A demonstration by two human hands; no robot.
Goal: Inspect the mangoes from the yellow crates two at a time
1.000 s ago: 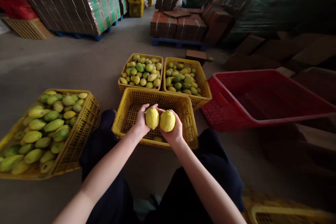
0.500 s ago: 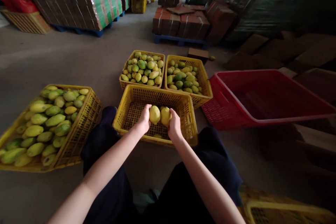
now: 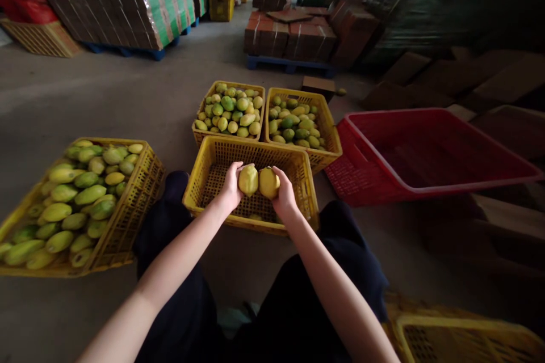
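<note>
Over the middle yellow crate (image 3: 251,146), my left hand (image 3: 231,186) is closed round a yellow papaya (image 3: 248,180). A second yellow papaya (image 3: 269,182) is in my right hand (image 3: 285,193), fingers wrapped round its outer side. The two fruits are held side by side, a narrow gap between them. Below them, the slotted crate floor shows, with a few fruits near its front edge partly hidden by my hands.
A left crate (image 3: 147,181) and two far crates (image 3: 196,135) (image 3: 330,125) hold many green and yellow papayas. A red basket (image 3: 361,173) stands at right, a yellow crate (image 3: 468,326) at bottom right. Bundled cardboard (image 3: 289,39) sits on a blue pallet behind.
Both hands have turned the papayas, so different sides face me. The fruits have come slightly higher in view, and the whole view has shifted a little.
</note>
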